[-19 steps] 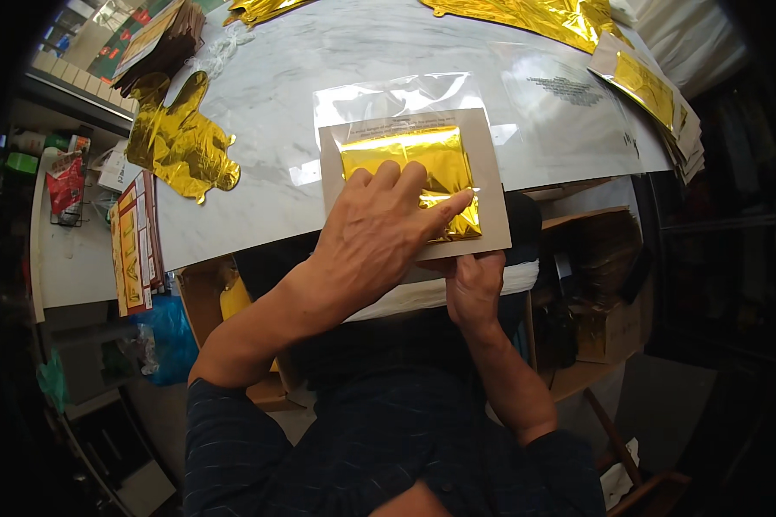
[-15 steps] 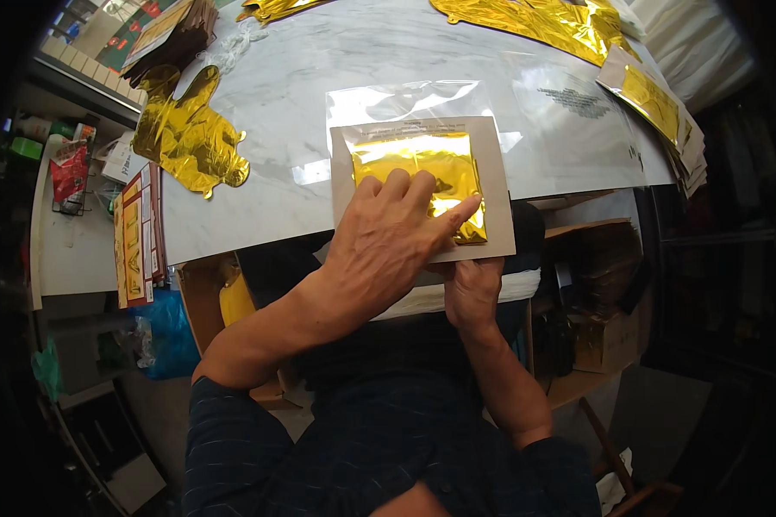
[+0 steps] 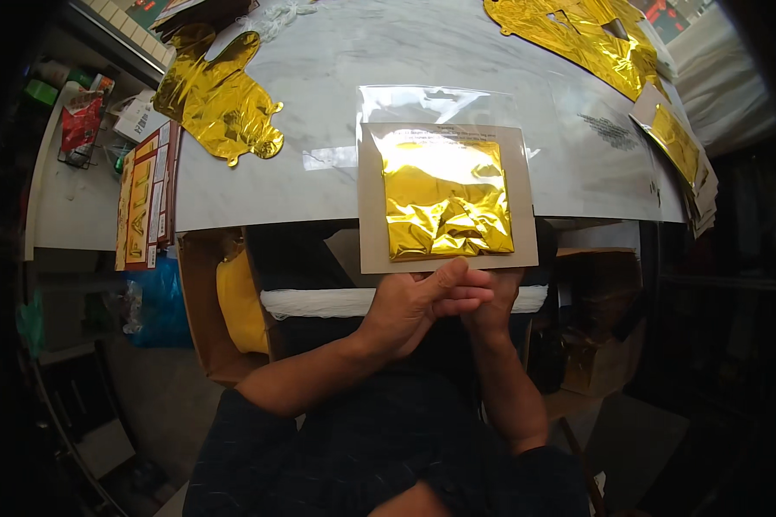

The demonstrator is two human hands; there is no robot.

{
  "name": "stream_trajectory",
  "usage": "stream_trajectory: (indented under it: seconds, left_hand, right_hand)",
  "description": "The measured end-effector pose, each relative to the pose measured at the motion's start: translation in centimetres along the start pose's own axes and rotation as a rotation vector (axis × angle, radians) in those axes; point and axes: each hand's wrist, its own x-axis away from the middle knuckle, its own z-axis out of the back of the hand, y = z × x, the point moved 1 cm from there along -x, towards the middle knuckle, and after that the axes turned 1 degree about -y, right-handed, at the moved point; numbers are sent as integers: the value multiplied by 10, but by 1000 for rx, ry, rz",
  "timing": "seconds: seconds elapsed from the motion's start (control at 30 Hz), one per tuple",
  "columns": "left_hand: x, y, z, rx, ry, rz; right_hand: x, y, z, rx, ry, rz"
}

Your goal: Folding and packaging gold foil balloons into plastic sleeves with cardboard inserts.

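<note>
Fingers [image 3: 462, 307] of the left hand [image 3: 400, 312] lie close together at the lower edge of a packet [image 3: 375, 207] of folded gold foil [image 3: 448, 198]; the right hand [image 3: 493, 317] sits beneath, its fingertips hidden. Whether either pinches cannot be told. The packet overlaps the bench [image 3: 319, 103], between 1 flat foil shape [image 3: 224, 95], left, and stacked cards [image 3: 681, 146], right.

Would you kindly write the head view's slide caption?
Hands overlap at a clear sleeve holding brown card and gold foil.

I see a white marbled table [image 3: 345, 52]; on it: gold foil shape [image 3: 220, 99] left, white string [image 3: 280, 15] beyond, larger gold foil [image 3: 591, 55] far right, clear sleeve [image 3: 595, 164], carded packets [image 3: 677, 146] at right edge.
</note>
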Motion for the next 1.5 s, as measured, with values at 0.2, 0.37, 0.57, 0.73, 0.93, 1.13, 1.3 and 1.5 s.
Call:
stream_trajectory:
  seconds: [0.2,0.37,0.57,0.73,0.93,1.13,1.3,1.5]
  left_hand:
    - [-1,-7,1,123,55,22]
    - [4,-8,0,142,72,12]
    - [11,-11,-4,181,68,28]
    - [10,-18,-7,211,76,19]
    - [24,-20,27,-152,25,-21]
    - [27,-13,30,-264,160,-320]
    - [29,-9,31,-182,95,-378]
    - [25,-14,33,1,169,-268]
  right_hand:
    - [2,-12,-2,-14,-14,1]
    - [8,-16,4,128,-50,27]
    - [18,-24,7,107,-76,0]
    - [26,-23,13,54,-59,-63]
    - [27,-15,24,57,8,-135]
    - [25,7,36,249,19,-14]
    - [24,1,33,210,-31,-85]
    - [32,-14,22,78,-12,-186]
